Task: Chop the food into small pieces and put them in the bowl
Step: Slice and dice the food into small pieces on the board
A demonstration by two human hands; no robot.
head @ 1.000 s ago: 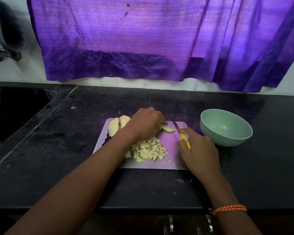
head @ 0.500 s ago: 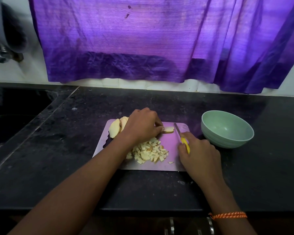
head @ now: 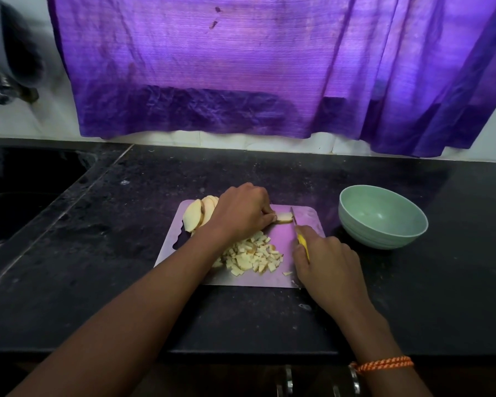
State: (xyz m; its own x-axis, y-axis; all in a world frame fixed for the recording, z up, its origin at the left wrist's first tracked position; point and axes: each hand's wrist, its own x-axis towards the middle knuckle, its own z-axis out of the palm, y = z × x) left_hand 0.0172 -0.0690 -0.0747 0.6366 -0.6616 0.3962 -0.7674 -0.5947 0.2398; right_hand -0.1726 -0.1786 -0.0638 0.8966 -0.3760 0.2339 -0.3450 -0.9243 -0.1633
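Note:
A pale cutting board (head: 307,216) lies on the black counter. My left hand (head: 242,213) holds a pale food slice (head: 284,217) down on the board with curled fingers. My right hand (head: 325,262) grips a yellow-handled knife (head: 297,229), its blade set against the slice's right end. A heap of small diced pieces (head: 254,257) sits in the board's middle. Several uncut slices (head: 198,214) lean together at the board's far left corner, partly hidden by my left hand. A light green bowl (head: 382,217) stands to the right of the board, with nothing in it.
A dark sink basin (head: 20,196) is sunk into the counter at the left. A purple curtain (head: 269,67) hangs behind the counter. The counter's front edge (head: 241,352) runs just below my forearms.
The slice under my left hand has grown shorter, and the knife blade now sits closer to my left fingertips. The view has shifted slightly.

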